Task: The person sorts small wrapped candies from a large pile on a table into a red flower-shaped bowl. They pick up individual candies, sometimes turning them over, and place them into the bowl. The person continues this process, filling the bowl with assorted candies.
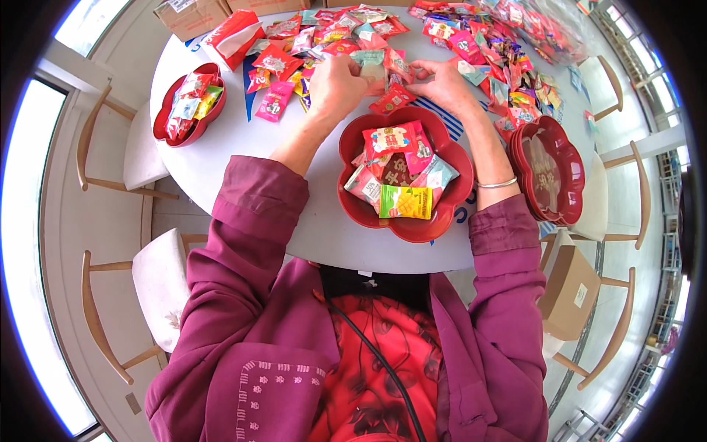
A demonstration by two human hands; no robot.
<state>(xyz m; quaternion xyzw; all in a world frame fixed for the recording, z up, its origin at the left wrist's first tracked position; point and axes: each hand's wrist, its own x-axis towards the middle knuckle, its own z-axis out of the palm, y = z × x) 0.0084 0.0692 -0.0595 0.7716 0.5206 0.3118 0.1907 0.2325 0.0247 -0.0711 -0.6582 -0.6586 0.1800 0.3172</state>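
A red flower-shaped plastic bowl [348, 204] holds several wrapped sweets around its rim, among them a yellow-green packet with a mango picture [406, 202]. Beyond the bowl, my left hand [338, 85] is at the near edge of a sweets pile, its fingertips against a pale green and clear packet [373, 70]. My right hand [442, 85] touches the pile just to the right, thumb and finger by a red-pink wrapped sweet [397, 64]; whether it grips it I cannot tell. A red packet [392, 99] lies between my hands and the bowl.
A smaller red bowl of sweets [160, 124] stands at the left of the white table [248, 166]. Stacked red bowls [577, 182] are at the right edge. Another sweets heap [497, 66] and a clear bag of sweets [541, 33] lie back right. Cardboard boxes [193, 16] and chairs surround the table.
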